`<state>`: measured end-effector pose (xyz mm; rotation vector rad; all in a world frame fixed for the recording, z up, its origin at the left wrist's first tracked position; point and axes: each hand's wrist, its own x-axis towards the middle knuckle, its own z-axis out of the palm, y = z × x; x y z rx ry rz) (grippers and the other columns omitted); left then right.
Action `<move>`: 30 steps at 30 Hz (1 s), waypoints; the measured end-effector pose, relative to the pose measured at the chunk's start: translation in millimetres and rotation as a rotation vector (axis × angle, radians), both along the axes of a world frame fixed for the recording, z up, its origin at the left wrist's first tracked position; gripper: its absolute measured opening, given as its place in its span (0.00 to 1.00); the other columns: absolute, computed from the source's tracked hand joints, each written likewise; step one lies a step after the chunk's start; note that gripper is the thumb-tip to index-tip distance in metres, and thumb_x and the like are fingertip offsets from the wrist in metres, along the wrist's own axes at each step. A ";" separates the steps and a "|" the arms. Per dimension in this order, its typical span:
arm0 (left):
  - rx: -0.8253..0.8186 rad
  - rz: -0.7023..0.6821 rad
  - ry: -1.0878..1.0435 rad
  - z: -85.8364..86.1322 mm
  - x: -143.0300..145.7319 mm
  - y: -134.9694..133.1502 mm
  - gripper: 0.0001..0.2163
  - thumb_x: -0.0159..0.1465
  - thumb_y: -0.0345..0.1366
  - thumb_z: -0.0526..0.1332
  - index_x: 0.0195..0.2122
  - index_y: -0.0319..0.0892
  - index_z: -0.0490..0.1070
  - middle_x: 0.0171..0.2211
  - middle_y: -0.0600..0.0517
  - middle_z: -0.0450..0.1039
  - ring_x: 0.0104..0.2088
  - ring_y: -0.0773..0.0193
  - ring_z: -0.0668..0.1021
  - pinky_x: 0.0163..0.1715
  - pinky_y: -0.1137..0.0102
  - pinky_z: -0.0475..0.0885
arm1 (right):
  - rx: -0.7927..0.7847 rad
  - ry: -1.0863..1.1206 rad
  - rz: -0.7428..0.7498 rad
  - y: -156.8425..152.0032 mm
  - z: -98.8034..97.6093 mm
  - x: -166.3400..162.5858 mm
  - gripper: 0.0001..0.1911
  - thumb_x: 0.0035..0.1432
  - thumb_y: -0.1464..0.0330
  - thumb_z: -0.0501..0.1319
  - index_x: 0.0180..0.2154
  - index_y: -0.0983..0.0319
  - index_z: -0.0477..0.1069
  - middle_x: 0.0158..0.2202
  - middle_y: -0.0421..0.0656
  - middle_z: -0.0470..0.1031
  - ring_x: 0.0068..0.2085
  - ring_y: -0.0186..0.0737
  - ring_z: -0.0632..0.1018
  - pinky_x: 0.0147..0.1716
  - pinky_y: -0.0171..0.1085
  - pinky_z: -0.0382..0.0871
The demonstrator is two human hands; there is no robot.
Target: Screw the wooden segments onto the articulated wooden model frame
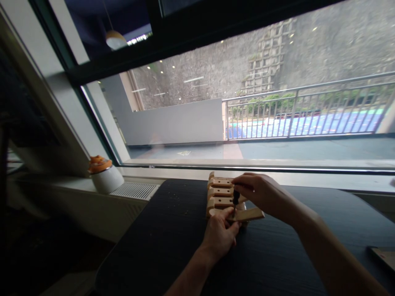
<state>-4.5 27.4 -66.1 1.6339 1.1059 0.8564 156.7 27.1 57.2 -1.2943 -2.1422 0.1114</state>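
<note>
A light wooden piece with several slats and drilled holes [219,191] lies on the dark table. My left hand [219,232] grips its near end, thumb and fingers closed around the nearest slat. In my right hand [256,189] is a screwdriver with a dark handle [236,197], held upright from above. The screwdriver's tip points down at the nearest slat, close to my left fingertips; whether it sits in a screw is too small to tell. A loose-angled wooden strip [251,214] sticks out to the right beneath my right hand.
The dark table [166,238] carries small crumbs [182,201] left of the wooden piece. A flat dark-edged object [382,258] lies at the right edge. A white pot with an orange top [105,174] stands on the sill by a vent grille [135,190]. A large window rises behind the table.
</note>
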 end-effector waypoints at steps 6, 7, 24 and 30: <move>0.012 -0.004 -0.003 0.0 0.2 -0.9 0.18 0.60 0.36 0.59 0.52 0.41 0.69 0.13 0.59 0.65 0.12 0.71 0.67 0.13 0.79 0.60 | 0.028 -0.098 -0.080 -6.2 4.6 -10.0 0.12 0.62 0.64 0.54 0.38 0.57 0.77 0.34 0.41 0.76 0.32 0.37 0.75 0.30 0.33 0.60; 0.011 -0.006 -0.005 0.7 0.4 -1.3 0.17 0.60 0.36 0.59 0.51 0.41 0.69 0.13 0.59 0.65 0.11 0.71 0.66 0.13 0.79 0.60 | 0.039 -0.122 -0.086 -9.0 6.6 -12.1 0.13 0.62 0.65 0.54 0.37 0.57 0.77 0.35 0.41 0.75 0.32 0.37 0.74 0.30 0.33 0.60; 0.035 -0.011 0.020 -2.3 0.2 -0.1 0.17 0.61 0.37 0.58 0.51 0.41 0.69 0.13 0.59 0.65 0.12 0.72 0.67 0.13 0.79 0.59 | 0.016 -0.110 -0.050 -11.4 5.3 -15.1 0.14 0.63 0.65 0.52 0.35 0.60 0.75 0.32 0.42 0.77 0.32 0.37 0.75 0.30 0.33 0.59; 0.039 -0.008 0.025 -3.6 -0.7 -0.1 0.19 0.61 0.39 0.58 0.53 0.40 0.68 0.14 0.58 0.66 0.12 0.71 0.67 0.13 0.79 0.60 | 0.001 -0.153 -0.170 -5.6 2.6 -14.0 0.13 0.63 0.62 0.53 0.36 0.60 0.74 0.28 0.42 0.77 0.30 0.38 0.75 0.28 0.33 0.59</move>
